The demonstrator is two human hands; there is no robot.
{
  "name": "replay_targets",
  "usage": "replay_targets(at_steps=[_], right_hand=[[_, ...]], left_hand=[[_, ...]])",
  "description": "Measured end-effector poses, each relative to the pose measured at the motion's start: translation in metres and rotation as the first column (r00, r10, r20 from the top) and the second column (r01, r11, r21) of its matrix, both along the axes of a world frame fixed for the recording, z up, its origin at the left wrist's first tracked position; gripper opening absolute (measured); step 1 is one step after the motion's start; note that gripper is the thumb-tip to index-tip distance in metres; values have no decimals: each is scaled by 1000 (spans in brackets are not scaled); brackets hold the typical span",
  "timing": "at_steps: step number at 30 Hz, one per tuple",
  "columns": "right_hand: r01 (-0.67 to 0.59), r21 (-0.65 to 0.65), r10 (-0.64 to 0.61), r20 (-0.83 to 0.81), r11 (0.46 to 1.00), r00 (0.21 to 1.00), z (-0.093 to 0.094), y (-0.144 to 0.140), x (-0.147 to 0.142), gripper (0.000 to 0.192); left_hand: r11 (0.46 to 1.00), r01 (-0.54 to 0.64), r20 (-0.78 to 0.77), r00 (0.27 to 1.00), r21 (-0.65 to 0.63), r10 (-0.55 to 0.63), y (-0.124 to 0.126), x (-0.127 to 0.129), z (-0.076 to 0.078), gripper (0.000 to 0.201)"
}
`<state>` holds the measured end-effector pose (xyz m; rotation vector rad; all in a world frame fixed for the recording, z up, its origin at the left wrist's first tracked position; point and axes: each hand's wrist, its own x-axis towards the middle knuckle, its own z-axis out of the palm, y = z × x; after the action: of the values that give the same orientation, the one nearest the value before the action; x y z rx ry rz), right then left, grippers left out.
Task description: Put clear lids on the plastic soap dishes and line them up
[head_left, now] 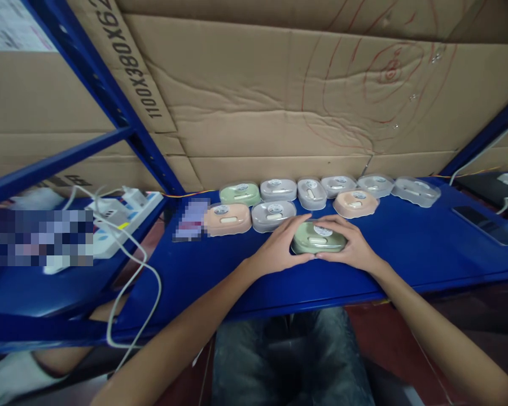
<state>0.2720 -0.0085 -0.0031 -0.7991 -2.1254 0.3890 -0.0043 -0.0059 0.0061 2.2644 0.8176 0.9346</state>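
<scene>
Near the front middle of the blue table is a green oval plastic box with a clear cover and a round white label on top. My left hand grips its left side, with the thumb low along the front edge. Around the right side curl the fingers of my right hand, also closed on the box. Just behind my left hand lies a grey box of the same shape. A peach box sits behind my right hand. The underside of the held box is hidden.
Several similar boxes stand along the back, among them a green one and a peach one. A dark phone lies at the right. White power strips and cables fill the left. Cardboard walls the back. Another person's arm shows lower left.
</scene>
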Motion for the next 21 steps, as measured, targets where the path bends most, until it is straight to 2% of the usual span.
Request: replay_targets(at_steps=[5, 8, 13, 15, 17, 21], right_hand=[[-43, -28, 40, -87, 999, 995, 0, -6, -8, 77], [-58, -67, 49, -130, 996, 990, 0, -8, -10, 76], [-64, -257, -11, -279, 964, 960, -1, -3, -1, 66], [-15, -325, -94, -318, 945, 943, -1, 0, 6, 64], [94, -321, -199, -312, 942, 929, 2, 1, 17, 61], [349, -83, -354, -66, 934, 933, 8, -11, 47, 54]], left_hand=[[986, 21, 155, 988, -165, 5, -4, -6, -1, 113], [973, 43, 170, 985, -228, -4, -3, -8, -1, 121], [962, 78, 197, 980, -260, -26, 0, -9, -9, 119], [968, 56, 221, 975, -246, 0, 1, -10, -12, 114], [972, 33, 227, 974, -232, 21, 2, -13, -10, 106], [979, 28, 290, 957, -203, 32, 5, -21, 1, 88]])
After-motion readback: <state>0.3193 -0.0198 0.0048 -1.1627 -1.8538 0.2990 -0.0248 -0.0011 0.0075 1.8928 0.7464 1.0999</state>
